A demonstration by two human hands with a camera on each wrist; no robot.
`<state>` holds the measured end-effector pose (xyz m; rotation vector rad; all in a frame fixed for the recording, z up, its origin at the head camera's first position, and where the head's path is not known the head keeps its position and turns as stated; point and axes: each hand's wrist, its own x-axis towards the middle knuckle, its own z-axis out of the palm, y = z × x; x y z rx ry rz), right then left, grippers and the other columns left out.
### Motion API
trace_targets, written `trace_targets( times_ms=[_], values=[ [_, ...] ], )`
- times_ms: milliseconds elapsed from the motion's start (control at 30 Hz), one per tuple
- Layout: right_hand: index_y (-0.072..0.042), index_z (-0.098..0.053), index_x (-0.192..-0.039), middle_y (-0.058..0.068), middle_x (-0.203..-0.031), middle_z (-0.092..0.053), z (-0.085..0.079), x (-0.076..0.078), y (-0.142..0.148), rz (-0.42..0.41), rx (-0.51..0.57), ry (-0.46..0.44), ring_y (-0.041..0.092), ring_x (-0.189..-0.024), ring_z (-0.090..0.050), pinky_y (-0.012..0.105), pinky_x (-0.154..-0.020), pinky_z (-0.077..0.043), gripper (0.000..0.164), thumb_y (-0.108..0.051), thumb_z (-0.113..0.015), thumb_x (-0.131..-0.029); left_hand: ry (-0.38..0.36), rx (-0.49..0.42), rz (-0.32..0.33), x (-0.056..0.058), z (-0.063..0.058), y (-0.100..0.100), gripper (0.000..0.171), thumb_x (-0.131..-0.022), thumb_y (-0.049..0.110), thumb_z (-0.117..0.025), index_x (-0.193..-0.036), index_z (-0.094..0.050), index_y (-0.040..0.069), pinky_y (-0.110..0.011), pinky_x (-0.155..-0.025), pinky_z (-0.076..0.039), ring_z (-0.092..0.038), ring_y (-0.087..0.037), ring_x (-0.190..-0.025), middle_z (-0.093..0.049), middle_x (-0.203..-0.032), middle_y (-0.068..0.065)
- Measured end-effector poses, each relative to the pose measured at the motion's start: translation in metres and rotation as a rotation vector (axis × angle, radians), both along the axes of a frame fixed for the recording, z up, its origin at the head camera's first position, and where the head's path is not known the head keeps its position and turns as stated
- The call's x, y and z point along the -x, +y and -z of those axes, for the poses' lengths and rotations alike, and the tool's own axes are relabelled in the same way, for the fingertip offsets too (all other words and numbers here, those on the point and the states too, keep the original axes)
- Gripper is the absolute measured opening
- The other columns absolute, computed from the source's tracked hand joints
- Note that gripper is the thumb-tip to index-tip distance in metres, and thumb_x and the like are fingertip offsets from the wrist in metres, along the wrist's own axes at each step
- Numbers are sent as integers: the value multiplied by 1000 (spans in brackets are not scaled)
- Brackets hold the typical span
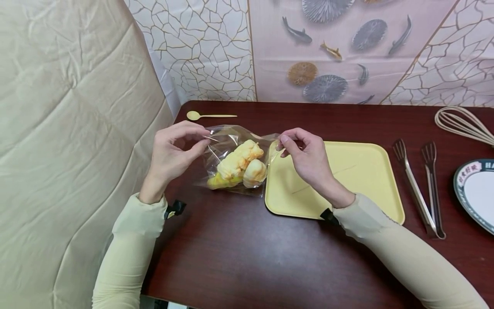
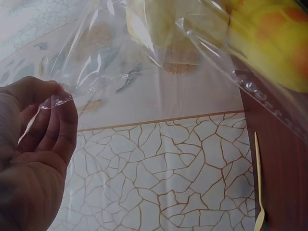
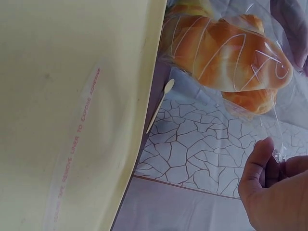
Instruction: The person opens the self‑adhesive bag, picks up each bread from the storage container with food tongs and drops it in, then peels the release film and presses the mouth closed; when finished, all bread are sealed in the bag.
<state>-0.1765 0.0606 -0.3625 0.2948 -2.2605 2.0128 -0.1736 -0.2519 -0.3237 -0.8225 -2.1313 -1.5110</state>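
Note:
A clear plastic bag (image 1: pixel 210 161) hangs between both hands over the dark red table. Inside it are a long pale-yellow bread (image 1: pixel 241 159), a round bun (image 1: pixel 254 174) and a bright yellow piece (image 1: pixel 221 183) at the bottom. White drizzle lines mark an orange-brown bread (image 3: pixel 231 55) in the right wrist view. My left hand (image 1: pixel 173 150) pinches the bag's upper left edge between thumb and fingers. At the upper right edge, my right hand (image 1: pixel 306 156) pinches the plastic likewise, over the left part of the yellow tray (image 1: pixel 366 184).
A printed adhesive liner strip (image 3: pixel 74 144) lies on the tray. Behind the bag is a pale yellow spoon (image 1: pixel 216 116). Metal tongs (image 1: pixel 416 189), a whisk (image 1: pixel 459 122) and a green-rimmed plate (image 1: pixel 480 193) are at the right. Padded fabric (image 1: pixel 77 150) borders the table's left side.

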Motion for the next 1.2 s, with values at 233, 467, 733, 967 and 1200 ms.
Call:
trace_targets(
  times_ms=[233,467,733,967,1200],
  values=[
    [14,-70,-106,-15,-82,-70,1,2,1,0,-14,7,2,-77,-70,19,-72,-60,18,-2,-62,-107,53,67,-9,0,-1,-1,20,-82,-17,-83,-100,-81,-8,-16,-78,-58,-72,-2,-90,-78,-97,-24],
    [7,-71,-120,2,-99,-75,-5,-2,0,110,-46,45,-1,-84,-70,19,-78,-59,20,4,-59,-104,-26,-26,20,-4,-2,6,22,-81,-22,-79,-102,-77,-14,-18,-76,-60,-74,-4,-86,-79,-99,-13],
    [4,-75,-111,24,-109,-67,-33,-20,-22,274,-259,734,33,-102,-59,35,-95,-45,19,2,-67,-94,-55,-75,56,-6,-4,13,21,-84,-23,-75,-104,-73,-18,-16,-74,-59,-74,-1,-88,-78,-104,16],
    [-14,-82,-105,11,-112,-71,-62,-16,-56,155,-717,1249,36,-114,-60,52,-92,-48,19,-1,-71,-98,-78,-102,73,-9,-7,20,34,-84,-23,-75,-116,-68,-19,-19,-78,-61,-74,-3,-86,-78,-101,16],
    [-17,-80,-97,5,-108,-70,-65,2,-74,208,-916,1363,29,-115,-62,47,-91,-47,15,-11,-68,-106,-71,-98,85,-9,-7,24,42,-85,-23,-74,-126,-64,-18,-21,-82,-62,-74,-3,-90,-77,-105,19]
  ],
)
